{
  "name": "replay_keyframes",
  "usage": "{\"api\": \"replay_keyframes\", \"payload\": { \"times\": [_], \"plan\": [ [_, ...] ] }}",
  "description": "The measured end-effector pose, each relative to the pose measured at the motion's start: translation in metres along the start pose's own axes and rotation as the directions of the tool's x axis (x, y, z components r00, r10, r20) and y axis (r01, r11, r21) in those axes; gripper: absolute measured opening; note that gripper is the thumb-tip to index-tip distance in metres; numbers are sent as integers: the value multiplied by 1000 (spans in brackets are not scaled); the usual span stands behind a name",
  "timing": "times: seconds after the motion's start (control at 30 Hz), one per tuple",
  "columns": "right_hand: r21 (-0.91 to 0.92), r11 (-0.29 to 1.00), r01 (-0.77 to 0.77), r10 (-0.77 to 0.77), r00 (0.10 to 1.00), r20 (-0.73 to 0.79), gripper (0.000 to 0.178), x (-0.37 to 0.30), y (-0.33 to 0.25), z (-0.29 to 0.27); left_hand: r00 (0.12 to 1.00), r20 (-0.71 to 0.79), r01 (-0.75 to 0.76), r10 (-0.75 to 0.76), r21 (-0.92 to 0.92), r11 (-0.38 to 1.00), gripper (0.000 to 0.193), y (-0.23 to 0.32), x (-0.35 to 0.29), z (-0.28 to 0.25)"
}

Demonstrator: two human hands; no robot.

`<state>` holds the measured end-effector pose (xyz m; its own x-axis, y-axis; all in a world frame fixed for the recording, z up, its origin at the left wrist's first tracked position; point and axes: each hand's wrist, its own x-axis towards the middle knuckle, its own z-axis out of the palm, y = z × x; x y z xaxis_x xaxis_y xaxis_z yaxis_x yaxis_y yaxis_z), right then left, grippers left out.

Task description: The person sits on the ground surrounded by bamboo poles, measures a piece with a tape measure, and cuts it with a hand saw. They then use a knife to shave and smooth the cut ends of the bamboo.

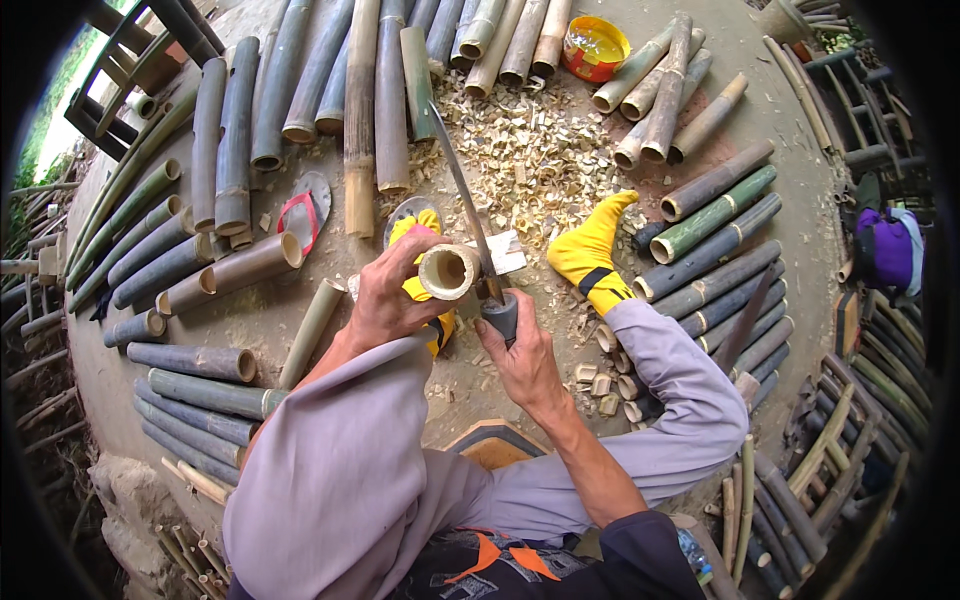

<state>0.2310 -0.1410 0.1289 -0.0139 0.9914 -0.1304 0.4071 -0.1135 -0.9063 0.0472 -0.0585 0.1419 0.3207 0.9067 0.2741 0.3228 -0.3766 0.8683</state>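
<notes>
My left hand is closed around a short bamboo tube, its pale cut end facing up at me. The rest of that tube is mostly hidden behind its own rim and my fingers. In my right hand is the dark, thick handle of a long narrow-bladed knife. Its blade points away from me and slants left, passing just along the right side of the tube's rim. Whether the edge touches the bamboo I cannot tell. Below my hands, my knees are bent in grey trousers.
Pale bamboo chips cover the ground ahead, between my yellow-socked feet. Bamboo tubes lie in rows around me, left, far and right. A red-and-yellow tub stands at the far side. One grey-and-red flip-flop lies to the left.
</notes>
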Motion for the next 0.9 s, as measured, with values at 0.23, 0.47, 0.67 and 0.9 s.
{"api": "replay_keyframes", "payload": {
  "times": [0.23,0.47,0.67,0.9],
  "plan": [
    [409,885,220,-163,972,-172,39,-5,-67,-37,1000,-23,-1,3,92,996,58,-10,-7,-3],
    [-68,994,-83,88,993,74,36,13,7,-9,999,20,27,-27,2,1000,52,-3,2,3],
    [252,968,-6,4,1000,6,38,3,-64,-40,998,-1,60,-60,9,998,52,-9,-8,-3],
    [-218,975,-40,51,998,43,27,11,-3,-10,999,1,40,-40,-42,998,53,-5,-1,4]
  ]
}}
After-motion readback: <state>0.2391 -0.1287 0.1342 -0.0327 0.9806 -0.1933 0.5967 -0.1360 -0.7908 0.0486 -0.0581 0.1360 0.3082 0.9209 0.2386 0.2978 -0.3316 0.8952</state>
